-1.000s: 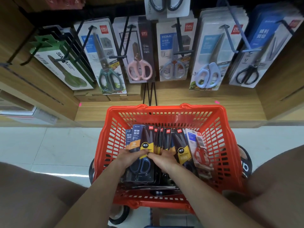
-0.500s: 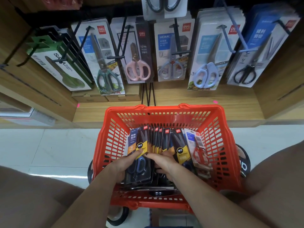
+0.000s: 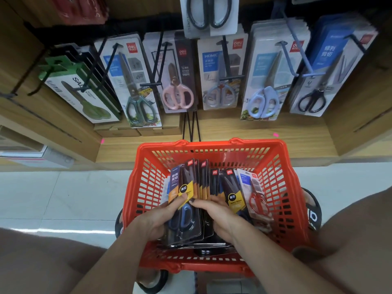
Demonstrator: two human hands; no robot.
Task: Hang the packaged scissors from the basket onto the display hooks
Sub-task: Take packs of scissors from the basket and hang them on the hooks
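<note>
A red plastic basket [image 3: 282, 187] stands on the floor in front of me, holding several dark packaged scissors on edge. My left hand [image 3: 158, 217] grips a stack of these packs [image 3: 184, 187] from the left, thumb on the front pack with blue-handled scissors. My right hand [image 3: 218, 213] holds the same stack from the right, fingers curled over the pack edges. A pack with red-handled scissors [image 3: 254, 194] leans at the right of the basket. Above, black display hooks [image 3: 158, 66] carry hanging scissor packs.
Hanging packs fill the wooden display: green [image 3: 84, 92], pink [image 3: 178, 81], light blue [image 3: 265, 81] and black-handled [image 3: 314, 92] scissors. A wooden shelf base [image 3: 254, 132] runs behind the basket. White floor tiles [image 3: 63, 198] lie at the left. My knees frame the basket.
The stack of packs has risen a little and fanned out between my hands. My left thumb moved onto the front pack; the basket stays put.
</note>
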